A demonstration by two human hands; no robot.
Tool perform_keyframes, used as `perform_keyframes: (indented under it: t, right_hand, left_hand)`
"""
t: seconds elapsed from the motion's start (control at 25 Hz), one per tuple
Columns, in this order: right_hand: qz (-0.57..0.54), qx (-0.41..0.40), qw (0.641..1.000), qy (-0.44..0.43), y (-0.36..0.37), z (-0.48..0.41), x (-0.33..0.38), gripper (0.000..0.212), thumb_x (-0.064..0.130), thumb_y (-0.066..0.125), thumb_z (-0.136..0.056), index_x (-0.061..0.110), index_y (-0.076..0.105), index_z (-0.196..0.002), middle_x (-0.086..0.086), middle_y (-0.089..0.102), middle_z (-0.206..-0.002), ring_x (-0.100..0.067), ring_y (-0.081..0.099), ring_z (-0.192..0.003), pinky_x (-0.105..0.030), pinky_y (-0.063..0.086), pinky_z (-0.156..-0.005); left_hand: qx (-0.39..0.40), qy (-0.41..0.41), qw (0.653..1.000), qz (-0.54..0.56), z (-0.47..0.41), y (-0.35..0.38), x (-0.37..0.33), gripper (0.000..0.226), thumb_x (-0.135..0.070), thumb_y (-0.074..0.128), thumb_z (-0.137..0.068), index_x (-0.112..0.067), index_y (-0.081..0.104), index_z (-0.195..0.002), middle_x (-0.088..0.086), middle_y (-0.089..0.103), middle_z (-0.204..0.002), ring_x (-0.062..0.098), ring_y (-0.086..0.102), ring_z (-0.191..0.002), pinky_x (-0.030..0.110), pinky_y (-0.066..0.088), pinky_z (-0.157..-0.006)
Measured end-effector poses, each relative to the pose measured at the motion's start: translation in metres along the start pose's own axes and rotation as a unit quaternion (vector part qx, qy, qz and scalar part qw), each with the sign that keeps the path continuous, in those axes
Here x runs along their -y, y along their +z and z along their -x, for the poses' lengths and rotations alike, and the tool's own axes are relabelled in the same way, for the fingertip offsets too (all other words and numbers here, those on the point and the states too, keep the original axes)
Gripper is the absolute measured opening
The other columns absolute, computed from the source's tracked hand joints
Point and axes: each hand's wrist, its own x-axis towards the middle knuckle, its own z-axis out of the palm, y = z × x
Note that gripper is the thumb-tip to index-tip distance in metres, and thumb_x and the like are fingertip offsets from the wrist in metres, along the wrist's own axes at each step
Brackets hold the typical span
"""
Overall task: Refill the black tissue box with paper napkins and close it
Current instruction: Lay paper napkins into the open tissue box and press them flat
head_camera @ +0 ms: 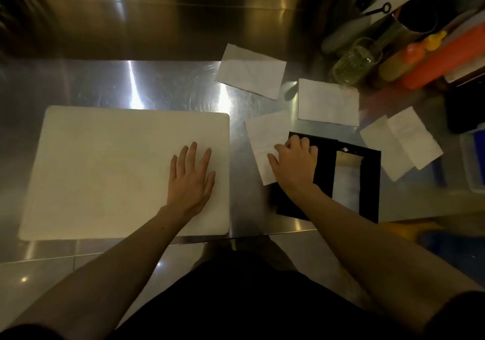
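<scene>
The black tissue box [367, 182] lies on the steel counter at the front right, its long slot showing white paper inside. My right hand [294, 164] rests on the box's left top corner, fingers curled over its edge and thumb touching a white napkin [265, 143] beside it. Three more napkins lie loose: one at the back [249, 72], one behind the box [328, 102], one to the box's right [401, 143]. My left hand [191, 177] lies flat, fingers spread, on the white cutting board [105, 171].
Squeeze bottles in orange and yellow [420, 59] and a glass jar [354, 61] crowd the back right corner. A blue-and-clear container [475, 156] stands at the right edge. The counter's front edge [262, 234] runs just below the board and box.
</scene>
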Motion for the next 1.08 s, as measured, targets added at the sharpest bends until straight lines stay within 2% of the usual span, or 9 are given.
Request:
perform_keyframes:
  t: [0.12, 0.24, 0.52, 0.64, 0.88, 1.08]
  right_hand:
    - [0.062, 0.032, 0.998, 0.001, 0.001, -0.011, 0.004, 0.032, 0.043, 0.052, -0.094, 0.016, 0.07, -0.096, -0.012, 0.055, -0.109, -0.032, 0.047, -0.102, -0.042, 0.035, -0.085]
    - [0.07, 0.062, 0.996, 0.003, 0.005, -0.021, 0.009, 0.03, 0.039, 0.051, -0.095, 0.015, 0.068, -0.093, -0.011, 0.051, -0.11, -0.032, 0.045, -0.104, -0.043, 0.033, -0.089]
    - [0.071, 0.049, 0.996, 0.016, 0.013, -0.033, 0.011, 0.016, 0.026, 0.054, -0.093, 0.015, 0.066, -0.091, -0.012, 0.054, -0.103, -0.034, 0.047, -0.1, -0.044, 0.035, -0.087]
    - [0.056, 0.048, 0.997, 0.026, 0.017, -0.032, 0.012, 0.017, 0.026, 0.053, -0.094, 0.015, 0.065, -0.094, -0.012, 0.057, -0.103, -0.034, 0.048, -0.101, -0.044, 0.036, -0.086]
    - [-0.065, 0.018, 0.997, 0.043, 0.011, -0.022, 0.014, 0.027, 0.034, 0.049, -0.097, 0.016, 0.07, -0.097, -0.008, 0.06, -0.104, -0.03, 0.049, -0.1, -0.04, 0.033, -0.083]
    - [-0.199, -0.049, 0.976, 0.08, -0.011, 0.001, 0.013, 0.021, 0.035, 0.059, -0.094, 0.018, 0.072, -0.095, -0.004, 0.061, -0.1, -0.024, 0.051, -0.096, -0.036, 0.035, -0.08]
  left_hand:
    - [0.0, 0.0, 1.0, -0.004, 0.002, 0.006, 0.004, 0.061, -0.047, 0.019, -0.099, -0.018, 0.027, -0.152, 0.021, 0.025, -0.157, 0.041, 0.023, -0.144, 0.056, 0.018, -0.117]
    - [0.007, 0.011, 1.0, -0.009, 0.006, 0.015, 0.007, 0.061, -0.047, 0.019, -0.099, -0.017, 0.027, -0.152, 0.021, 0.023, -0.158, 0.04, 0.021, -0.145, 0.056, 0.017, -0.117]
    - [0.006, 0.006, 1.0, -0.001, 0.005, 0.02, 0.007, 0.06, -0.045, 0.023, -0.099, -0.017, 0.026, -0.153, 0.02, 0.02, -0.159, 0.04, 0.018, -0.147, 0.056, 0.013, -0.118]
    - [0.001, 0.002, 1.0, 0.006, 0.005, 0.021, 0.008, 0.06, -0.045, 0.023, -0.099, -0.018, 0.026, -0.153, 0.019, 0.02, -0.159, 0.039, 0.018, -0.147, 0.056, 0.013, -0.118]
    - [-0.005, -0.006, 1.0, 0.002, 0.006, 0.021, 0.008, 0.06, -0.044, 0.027, -0.099, -0.02, 0.024, -0.154, 0.017, 0.019, -0.16, 0.037, 0.016, -0.148, 0.054, 0.011, -0.119]
    - [-0.004, -0.003, 1.0, 0.002, 0.006, 0.021, 0.009, 0.06, -0.043, 0.027, -0.099, -0.02, 0.021, -0.154, 0.017, 0.017, -0.161, 0.036, 0.014, -0.148, 0.053, 0.01, -0.119]
